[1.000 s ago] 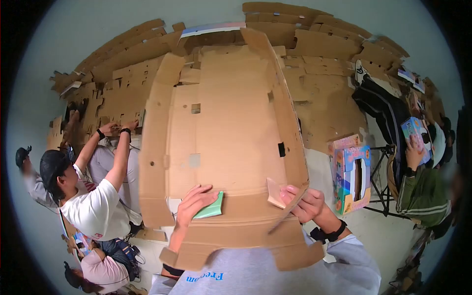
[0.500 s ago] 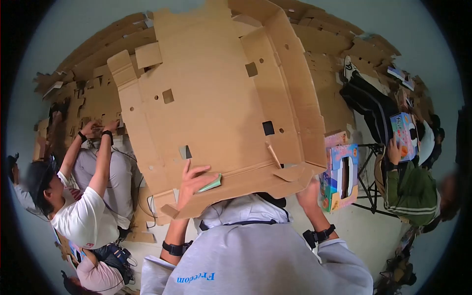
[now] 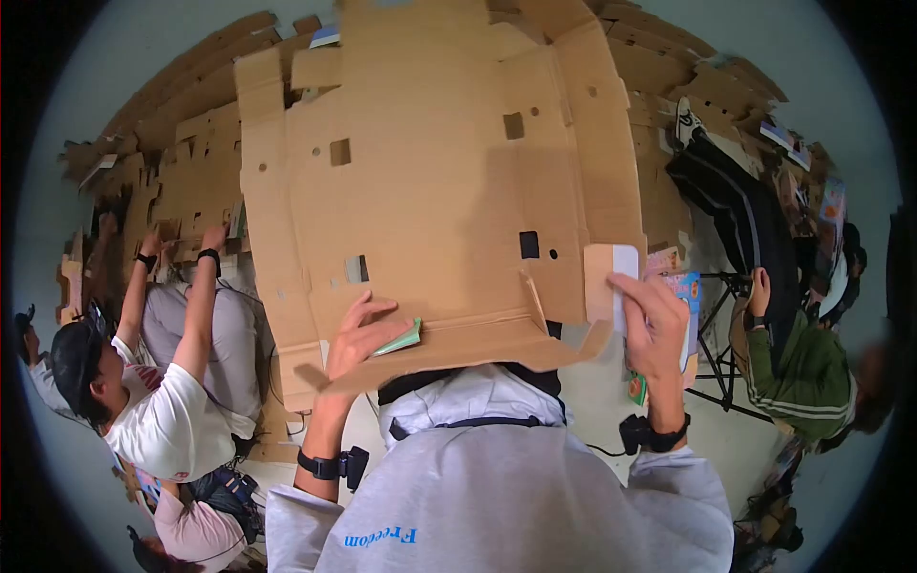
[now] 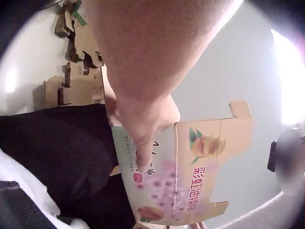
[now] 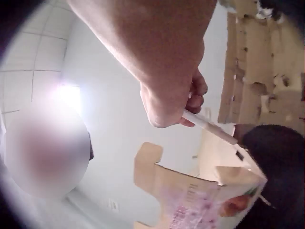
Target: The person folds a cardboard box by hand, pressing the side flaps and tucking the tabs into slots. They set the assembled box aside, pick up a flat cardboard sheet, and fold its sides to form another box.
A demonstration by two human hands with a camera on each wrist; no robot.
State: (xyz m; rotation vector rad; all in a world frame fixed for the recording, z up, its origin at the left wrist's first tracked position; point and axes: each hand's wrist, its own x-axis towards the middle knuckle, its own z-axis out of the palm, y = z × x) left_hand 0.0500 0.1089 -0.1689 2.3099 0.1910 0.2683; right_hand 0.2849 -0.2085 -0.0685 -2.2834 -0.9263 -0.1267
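Cardboard carton blank [image 3: 430, 191] is held up in the air, its lower edge clamped in the grip of the left hand [image 3: 358, 339], a side flap [image 3: 600, 285] pinched by the right hand [image 3: 659, 334]. Pulled unevenly, the flap could be torn.

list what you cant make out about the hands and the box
Head view: the cardboard box hides its own printed face.
Left wrist view: the forearm blocks most of the left hand; box lettering is blurred.
Right wrist view: knuckles of the right hand hide its grip on the side flap.
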